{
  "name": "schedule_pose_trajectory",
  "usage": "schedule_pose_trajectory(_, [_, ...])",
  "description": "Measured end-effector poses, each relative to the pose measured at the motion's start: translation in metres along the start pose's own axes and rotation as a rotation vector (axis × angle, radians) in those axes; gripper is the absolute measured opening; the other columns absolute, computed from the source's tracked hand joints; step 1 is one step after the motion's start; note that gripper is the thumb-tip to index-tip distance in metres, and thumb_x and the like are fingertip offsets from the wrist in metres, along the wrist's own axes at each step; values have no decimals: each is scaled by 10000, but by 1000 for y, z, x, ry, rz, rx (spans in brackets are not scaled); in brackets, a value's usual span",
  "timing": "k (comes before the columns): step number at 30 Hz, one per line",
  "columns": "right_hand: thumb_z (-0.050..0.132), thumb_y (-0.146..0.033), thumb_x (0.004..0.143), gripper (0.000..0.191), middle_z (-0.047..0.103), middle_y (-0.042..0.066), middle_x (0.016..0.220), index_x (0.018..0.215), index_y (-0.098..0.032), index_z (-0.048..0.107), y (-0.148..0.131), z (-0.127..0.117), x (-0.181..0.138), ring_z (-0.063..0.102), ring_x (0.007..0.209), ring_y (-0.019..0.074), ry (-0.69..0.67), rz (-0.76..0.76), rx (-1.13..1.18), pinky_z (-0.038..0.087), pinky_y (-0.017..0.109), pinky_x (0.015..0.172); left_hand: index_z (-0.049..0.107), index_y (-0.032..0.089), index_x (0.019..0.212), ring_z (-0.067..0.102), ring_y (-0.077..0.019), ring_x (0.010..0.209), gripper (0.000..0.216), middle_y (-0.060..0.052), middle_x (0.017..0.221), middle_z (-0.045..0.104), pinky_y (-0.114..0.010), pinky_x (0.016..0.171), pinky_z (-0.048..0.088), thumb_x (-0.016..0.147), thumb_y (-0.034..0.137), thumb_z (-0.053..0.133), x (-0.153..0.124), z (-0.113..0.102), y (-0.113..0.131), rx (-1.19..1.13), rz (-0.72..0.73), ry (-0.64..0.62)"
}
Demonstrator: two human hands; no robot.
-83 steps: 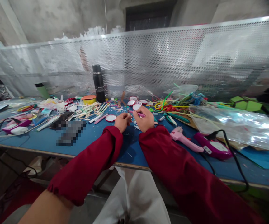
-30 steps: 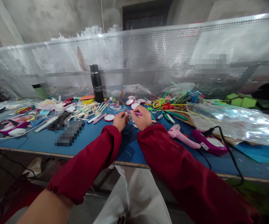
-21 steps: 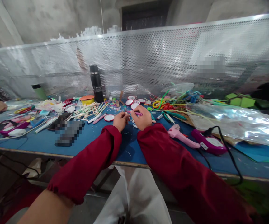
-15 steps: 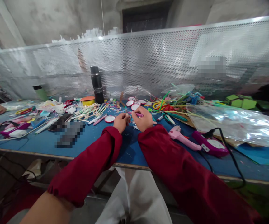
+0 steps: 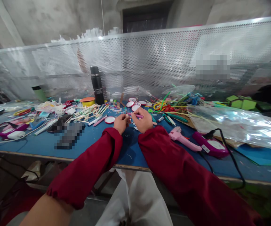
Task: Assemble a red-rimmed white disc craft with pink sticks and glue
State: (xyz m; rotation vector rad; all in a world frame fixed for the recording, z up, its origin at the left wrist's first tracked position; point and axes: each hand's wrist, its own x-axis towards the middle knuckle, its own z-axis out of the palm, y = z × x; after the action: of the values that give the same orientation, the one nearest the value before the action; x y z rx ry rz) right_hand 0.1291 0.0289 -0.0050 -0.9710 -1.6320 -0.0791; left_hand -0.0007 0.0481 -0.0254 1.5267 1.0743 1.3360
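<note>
My right hand [image 5: 146, 121] is closed round a slim pink-purple pen-like stick [image 5: 138, 116], whose end points left to the fingertips of the other hand. Facing it, my left hand [image 5: 120, 124] is pinched shut; whatever small piece lies between its fingers is too small to make out. Both hands are just above the blue tabletop [image 5: 130, 153], close together. Left of them lies a round white dish with a red rim [image 5: 109, 120], and more red-rimmed white lids [image 5: 135, 108] lie just behind.
A black bottle [image 5: 97, 86] stands by the perforated metal screen [image 5: 145, 62]. On the right are green-handled pliers [image 5: 167, 119], a pink glue gun [image 5: 184, 139], a purple corded box [image 5: 210, 146] and plastic sheeting [image 5: 239, 125]. Sticks [image 5: 92, 112] are heaped on the left.
The pink-purple stick has shifted slightly left, its end closer to my left fingertips. At the far left, another person's hand has drawn back toward the edge of view.
</note>
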Motion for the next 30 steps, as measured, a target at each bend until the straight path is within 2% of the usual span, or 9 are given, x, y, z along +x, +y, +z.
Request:
schedule_pose_trajectory(14, [579, -275, 811, 185, 542, -7, 656, 656, -226, 491, -3, -2, 1, 489, 644, 157, 16, 6, 14, 373, 292, 610, 512, 188, 620, 435, -96, 430, 245, 43, 488, 500, -235, 486, 353, 843, 286, 533, 1, -1, -5, 42, 34, -16])
schedule_pose_trajectory(30, [580, -265, 819, 185, 561, 0, 672, 660, -222, 495, 0, -2, 0, 500, 657, 158, -5, 6, 17, 381, 290, 620, 513, 192, 615, 438, -107, 417, 239, 40, 450, 479, -238, 454, 321, 846, 255, 513, 0, -1, -2, 55, 18, -3])
